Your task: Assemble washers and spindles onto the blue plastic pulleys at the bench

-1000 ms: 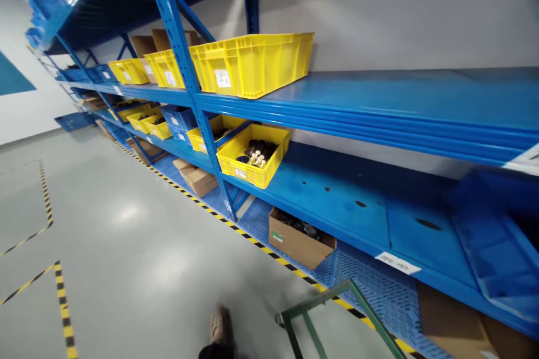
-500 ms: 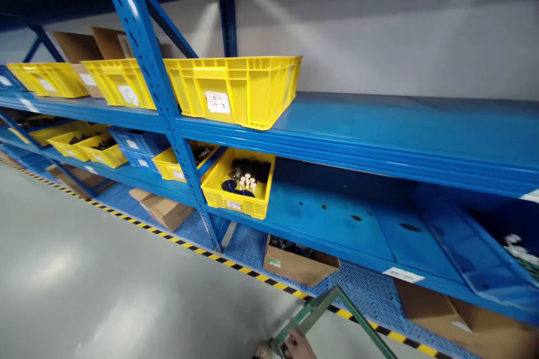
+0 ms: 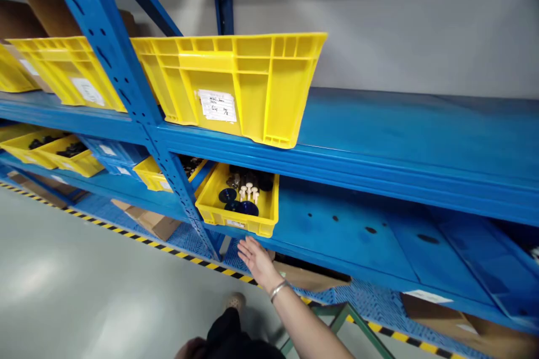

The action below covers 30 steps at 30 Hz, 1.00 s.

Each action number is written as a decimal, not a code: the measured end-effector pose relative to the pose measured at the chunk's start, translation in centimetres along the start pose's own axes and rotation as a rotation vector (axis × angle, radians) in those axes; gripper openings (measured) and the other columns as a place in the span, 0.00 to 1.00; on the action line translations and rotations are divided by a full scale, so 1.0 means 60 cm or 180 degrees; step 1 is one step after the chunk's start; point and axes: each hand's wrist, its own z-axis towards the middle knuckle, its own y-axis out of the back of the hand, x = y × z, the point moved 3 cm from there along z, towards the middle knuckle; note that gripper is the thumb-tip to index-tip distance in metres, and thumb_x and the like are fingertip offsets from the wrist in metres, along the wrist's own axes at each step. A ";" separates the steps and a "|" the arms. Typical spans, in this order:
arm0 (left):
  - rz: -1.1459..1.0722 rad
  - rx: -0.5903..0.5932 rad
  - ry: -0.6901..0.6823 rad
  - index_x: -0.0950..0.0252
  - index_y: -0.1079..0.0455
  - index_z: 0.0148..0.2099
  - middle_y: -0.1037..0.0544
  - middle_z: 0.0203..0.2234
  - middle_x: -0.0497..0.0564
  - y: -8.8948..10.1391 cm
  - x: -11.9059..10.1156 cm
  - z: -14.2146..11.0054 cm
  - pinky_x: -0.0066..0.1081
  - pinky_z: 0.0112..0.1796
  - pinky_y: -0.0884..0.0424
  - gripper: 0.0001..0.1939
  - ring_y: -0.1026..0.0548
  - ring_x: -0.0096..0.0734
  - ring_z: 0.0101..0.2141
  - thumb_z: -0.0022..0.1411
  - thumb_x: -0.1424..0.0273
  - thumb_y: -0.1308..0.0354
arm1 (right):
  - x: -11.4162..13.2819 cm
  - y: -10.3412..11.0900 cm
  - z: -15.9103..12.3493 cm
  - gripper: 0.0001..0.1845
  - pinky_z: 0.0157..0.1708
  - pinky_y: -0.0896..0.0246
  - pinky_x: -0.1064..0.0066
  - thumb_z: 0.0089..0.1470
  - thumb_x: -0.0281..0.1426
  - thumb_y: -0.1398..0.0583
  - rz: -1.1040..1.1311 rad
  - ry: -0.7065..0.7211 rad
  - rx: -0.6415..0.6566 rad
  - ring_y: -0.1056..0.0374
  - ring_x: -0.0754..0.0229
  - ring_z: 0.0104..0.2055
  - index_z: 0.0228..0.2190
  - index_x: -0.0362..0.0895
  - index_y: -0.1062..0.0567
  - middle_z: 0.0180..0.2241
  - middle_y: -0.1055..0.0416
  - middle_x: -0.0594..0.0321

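My right hand reaches forward with its fingers stretched out and nothing in them. A silver bracelet is around its wrist. The hand is just below and in front of a yellow bin on the middle shelf, apart from it as far as I can tell. Inside that bin are several cream mushroom-shaped pieces, dark blue round discs and dark pieces at the back. At the bottom edge, part of my left hand shows beside my dark-clothed leg; its fingers are cut off from view.
A large labelled yellow bin stands on the shelf above. A blue rack upright rises left of it. Below my right arm is a green metal frame. Cardboard boxes sit under the rack, behind black-and-yellow floor tape.
My right hand has left the green frame and extended up toward the yellow bin, opening. The view has moved closer to the rack, and the bins look larger.
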 end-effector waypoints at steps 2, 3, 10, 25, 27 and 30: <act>0.0191 0.0077 -0.0233 0.51 0.24 0.34 0.18 0.37 0.51 0.063 -0.002 0.035 0.40 0.47 0.27 0.13 0.21 0.48 0.43 0.44 0.59 0.41 | 0.008 -0.042 0.038 0.26 0.54 0.36 0.65 0.46 0.37 0.32 0.0355 0.0073 -0.0078 0.30 0.57 0.52 0.46 0.45 0.29 0.50 0.28 0.55; 0.0264 0.0039 -0.0350 0.52 0.24 0.37 0.19 0.39 0.52 0.100 -0.010 0.053 0.41 0.47 0.27 0.16 0.21 0.48 0.42 0.45 0.57 0.42 | 0.010 -0.059 0.055 0.23 0.54 0.36 0.66 0.48 0.38 0.33 0.0483 0.0076 -0.0128 0.30 0.58 0.52 0.45 0.45 0.28 0.49 0.28 0.56; -0.0029 -0.0844 -0.1290 0.63 0.33 0.50 0.25 0.50 0.62 0.317 -0.194 0.134 0.40 0.49 0.27 0.22 0.24 0.44 0.49 0.60 0.56 0.53 | 0.011 -0.092 0.114 0.17 0.52 0.33 0.70 0.48 0.37 0.32 0.1105 0.0176 -0.0752 0.27 0.62 0.45 0.40 0.48 0.27 0.31 0.28 0.65; 0.1869 -0.1575 -0.3869 0.65 0.37 0.59 0.30 0.54 0.62 0.357 -0.480 0.107 0.43 0.53 0.34 0.20 0.32 0.45 0.54 0.65 0.70 0.49 | 0.112 0.088 -0.042 0.11 0.28 0.30 0.73 0.52 0.37 0.36 0.1181 0.1191 -0.1152 0.28 0.62 0.29 0.33 0.42 0.23 0.29 0.22 0.63; 0.1747 -0.1843 -0.3572 0.67 0.39 0.60 0.33 0.57 0.65 0.378 -0.522 0.149 0.47 0.56 0.38 0.23 0.36 0.50 0.58 0.65 0.67 0.49 | 0.116 0.105 -0.061 0.12 0.28 0.30 0.72 0.51 0.37 0.35 0.1079 0.1251 -0.1212 0.27 0.61 0.31 0.35 0.42 0.23 0.31 0.22 0.62; 0.1120 -0.2026 -0.2653 0.73 0.35 0.57 0.35 0.58 0.71 0.417 -0.572 0.234 0.57 0.61 0.50 0.24 0.45 0.62 0.62 0.60 0.66 0.45 | 0.121 0.126 -0.086 0.13 0.30 0.29 0.71 0.52 0.38 0.36 0.0957 0.1285 -0.1268 0.26 0.60 0.32 0.37 0.43 0.23 0.33 0.21 0.61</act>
